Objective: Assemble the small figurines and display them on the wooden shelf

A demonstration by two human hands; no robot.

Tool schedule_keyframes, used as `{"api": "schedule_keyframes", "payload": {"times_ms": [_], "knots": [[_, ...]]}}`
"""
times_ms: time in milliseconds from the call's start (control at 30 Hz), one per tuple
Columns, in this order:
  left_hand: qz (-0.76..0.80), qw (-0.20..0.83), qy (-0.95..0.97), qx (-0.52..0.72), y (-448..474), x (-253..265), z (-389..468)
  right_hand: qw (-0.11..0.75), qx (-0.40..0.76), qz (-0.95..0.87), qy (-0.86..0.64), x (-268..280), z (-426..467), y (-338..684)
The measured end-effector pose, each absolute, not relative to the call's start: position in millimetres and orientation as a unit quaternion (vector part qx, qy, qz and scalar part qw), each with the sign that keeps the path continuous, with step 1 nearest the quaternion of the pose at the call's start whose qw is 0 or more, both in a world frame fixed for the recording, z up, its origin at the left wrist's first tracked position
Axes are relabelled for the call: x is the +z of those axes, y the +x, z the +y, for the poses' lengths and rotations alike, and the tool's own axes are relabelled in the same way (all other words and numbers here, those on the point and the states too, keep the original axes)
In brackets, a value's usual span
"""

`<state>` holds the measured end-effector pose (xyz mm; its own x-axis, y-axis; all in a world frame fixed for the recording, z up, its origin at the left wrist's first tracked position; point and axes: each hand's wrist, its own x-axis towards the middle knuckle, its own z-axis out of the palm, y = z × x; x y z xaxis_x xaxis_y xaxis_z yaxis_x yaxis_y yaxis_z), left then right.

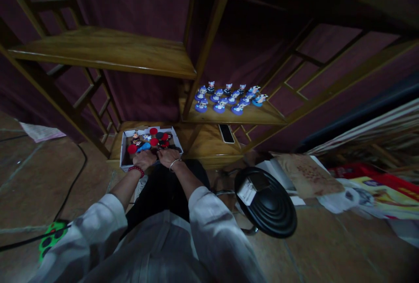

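Note:
A shallow white box (123, 145) sits on the low wooden ledge in front of me. Small figurines with red, black and blue parts lie jumbled inside it, among them a blue figurine (144, 147). My left hand (144, 159), wearing a red bead bracelet, is at the box's near edge, just below the blue figurine. Beside it, my right hand (168, 157), with a light bracelet, reaches over the same edge near several red-based figurines (163, 143). The fingers of both hands point away from me and are too dark and small to read, so any grip is unclear.
Several purple-and-white figurines (220, 105) stand in rows on the raised shelf (235, 119) at right. A phone (226, 134) lies on the ledge below. Right of my legs is a black round stool (273, 206); cardboard (306, 174) and packaging lie beyond. A cable (72, 182) crosses the floor at left.

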<state>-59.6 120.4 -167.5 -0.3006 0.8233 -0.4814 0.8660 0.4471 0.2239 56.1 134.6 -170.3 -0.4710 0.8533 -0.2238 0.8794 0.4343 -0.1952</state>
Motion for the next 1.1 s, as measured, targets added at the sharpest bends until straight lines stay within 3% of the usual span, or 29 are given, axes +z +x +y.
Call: {"api": "schedule_keyframes", "payload": {"times_ms": [1100], "knots": [[0.808, 0.265, 0.526, -0.011, -58.0, -172.9, 116.1, 0.044, -0.139, 0.840, 0.523, -174.7, 131.0, 57.8]]}}
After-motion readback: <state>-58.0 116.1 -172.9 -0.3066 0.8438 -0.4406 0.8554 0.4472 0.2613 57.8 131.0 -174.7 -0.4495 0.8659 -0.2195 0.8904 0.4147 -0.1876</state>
